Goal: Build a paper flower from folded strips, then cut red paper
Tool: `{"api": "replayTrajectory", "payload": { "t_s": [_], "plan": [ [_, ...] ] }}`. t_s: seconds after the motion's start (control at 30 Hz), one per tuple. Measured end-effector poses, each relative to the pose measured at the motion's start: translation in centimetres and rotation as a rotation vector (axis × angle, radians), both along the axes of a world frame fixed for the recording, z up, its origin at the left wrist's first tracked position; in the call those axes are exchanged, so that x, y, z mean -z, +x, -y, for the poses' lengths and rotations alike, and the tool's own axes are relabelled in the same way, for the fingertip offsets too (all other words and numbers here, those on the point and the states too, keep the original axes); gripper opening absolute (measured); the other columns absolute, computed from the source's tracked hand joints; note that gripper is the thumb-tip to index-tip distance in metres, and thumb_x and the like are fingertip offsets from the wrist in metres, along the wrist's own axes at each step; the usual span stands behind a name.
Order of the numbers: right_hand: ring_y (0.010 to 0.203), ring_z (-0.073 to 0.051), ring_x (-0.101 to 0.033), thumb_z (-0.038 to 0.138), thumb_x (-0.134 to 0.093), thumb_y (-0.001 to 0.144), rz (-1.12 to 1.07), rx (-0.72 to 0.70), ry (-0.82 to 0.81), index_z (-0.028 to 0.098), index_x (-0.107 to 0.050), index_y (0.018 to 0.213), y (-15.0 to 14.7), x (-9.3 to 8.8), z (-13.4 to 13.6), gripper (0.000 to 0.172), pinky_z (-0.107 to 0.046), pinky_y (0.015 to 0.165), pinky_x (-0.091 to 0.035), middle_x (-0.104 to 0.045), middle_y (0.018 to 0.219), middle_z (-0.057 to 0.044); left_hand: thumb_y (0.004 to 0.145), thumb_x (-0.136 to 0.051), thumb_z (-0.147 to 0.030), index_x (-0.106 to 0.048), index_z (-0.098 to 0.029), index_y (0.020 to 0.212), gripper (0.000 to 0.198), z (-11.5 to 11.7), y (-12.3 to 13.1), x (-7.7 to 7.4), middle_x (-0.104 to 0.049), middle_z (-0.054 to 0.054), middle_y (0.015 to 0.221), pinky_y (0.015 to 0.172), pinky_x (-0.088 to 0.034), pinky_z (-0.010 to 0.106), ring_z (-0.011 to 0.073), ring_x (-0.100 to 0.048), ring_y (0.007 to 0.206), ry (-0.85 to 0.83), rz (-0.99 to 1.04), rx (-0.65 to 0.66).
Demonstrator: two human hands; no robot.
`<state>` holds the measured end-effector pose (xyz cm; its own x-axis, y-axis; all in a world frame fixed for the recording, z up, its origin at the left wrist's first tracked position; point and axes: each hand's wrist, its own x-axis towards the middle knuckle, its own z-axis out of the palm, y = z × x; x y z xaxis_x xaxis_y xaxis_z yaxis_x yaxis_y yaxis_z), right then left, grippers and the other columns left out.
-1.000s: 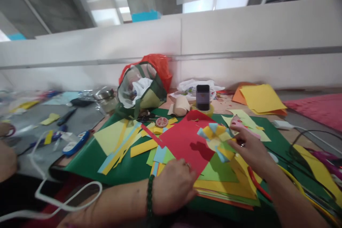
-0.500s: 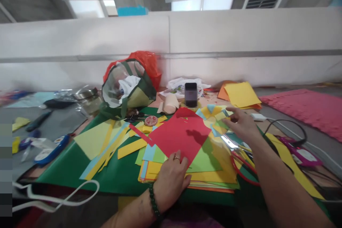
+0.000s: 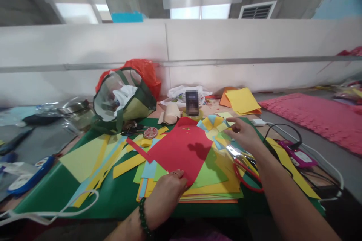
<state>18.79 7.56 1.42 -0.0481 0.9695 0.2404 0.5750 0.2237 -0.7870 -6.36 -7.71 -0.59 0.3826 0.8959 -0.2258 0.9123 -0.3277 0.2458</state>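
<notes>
A red paper sheet lies on a stack of coloured paper. My left hand, with a green bead bracelet, has its fingers curled closed on the sheet's near corner. Off its right edge, my right hand hovers by small blue, yellow and pale green paper pieces. Its thumb and forefinger are apart, close to the pieces; I see nothing held between them. Red-handled scissors lie under my right forearm, blades toward the pieces.
Paper strips and a round red tin lie left on the green sheet. Behind stand a fabric bag, a paper roll and a phone. A white cable loops at front left; a magenta device lies right.
My left fingers have curled in on the red sheet's near corner, where they lay flatter before. My right hand stays by the paper pieces. The whole view has shifted slightly.
</notes>
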Motion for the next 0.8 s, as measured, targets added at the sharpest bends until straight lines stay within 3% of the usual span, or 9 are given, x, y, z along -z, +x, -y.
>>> {"api": "replayTrajectory", "payload": {
  "t_s": [0.33, 0.57, 0.63, 0.7, 0.8],
  "plan": [
    [0.053, -0.015, -0.053, 0.039, -0.061, 0.065, -0.048, -0.070, -0.019, 0.014, -0.062, 0.109, -0.1, 0.3, 0.8, 0.050, -0.028, 0.050, -0.040, -0.057, 0.059, 0.004, 0.090, -0.043, -0.006, -0.059, -0.017, 0.093, 0.020, 1.1, -0.2, 0.0, -0.069, 0.006, 0.092, 0.073, -0.051, 0.031, 0.0220, -0.067, 0.085, 0.045, -0.006, -0.052],
    [0.054, -0.015, -0.052, 0.040, -0.061, 0.066, -0.055, -0.077, -0.004, 0.014, -0.063, 0.111, 0.3, 0.2, 1.6, 0.052, -0.028, 0.052, -0.040, -0.057, 0.061, 0.004, 0.084, -0.048, -0.008, -0.058, -0.020, 0.088, 0.017, 2.8, -1.7, 0.4, -0.069, 0.004, 0.086, 0.066, -0.050, 0.030, 0.0216, -0.066, 0.079, 0.290, 0.042, -0.060],
    [0.055, -0.015, -0.052, 0.040, -0.061, 0.066, -0.059, -0.073, -0.006, 0.014, -0.063, 0.111, 0.2, 0.3, 1.5, 0.052, -0.028, 0.052, -0.040, -0.057, 0.062, 0.003, 0.085, -0.055, -0.021, -0.060, -0.021, 0.097, 0.013, 2.7, -0.9, 0.4, -0.070, 0.006, 0.097, 0.072, -0.051, 0.032, 0.0236, -0.066, 0.087, 0.352, 0.073, -0.078],
    [0.055, -0.015, -0.053, 0.040, -0.062, 0.067, -0.060, -0.069, -0.013, 0.015, -0.062, 0.111, 0.1, 0.3, 1.4, 0.051, -0.028, 0.052, -0.040, -0.058, 0.062, 0.003, 0.085, -0.061, -0.038, -0.060, -0.020, 0.106, 0.028, 2.0, 0.5, 0.4, -0.068, 0.009, 0.108, 0.077, -0.053, 0.034, 0.0264, -0.065, 0.095, 0.349, 0.076, -0.118],
    [0.056, -0.015, -0.053, 0.040, -0.063, 0.067, -0.057, -0.061, -0.021, 0.016, -0.062, 0.110, -0.2, 0.4, 1.3, 0.050, -0.027, 0.051, -0.040, -0.058, 0.064, 0.003, 0.088, -0.059, -0.043, -0.061, -0.017, 0.104, 0.030, 0.4, 3.1, 0.5, -0.067, 0.011, 0.106, 0.076, -0.054, 0.037, 0.0279, -0.064, 0.095, 0.254, -0.017, -0.185]
  ]
}}
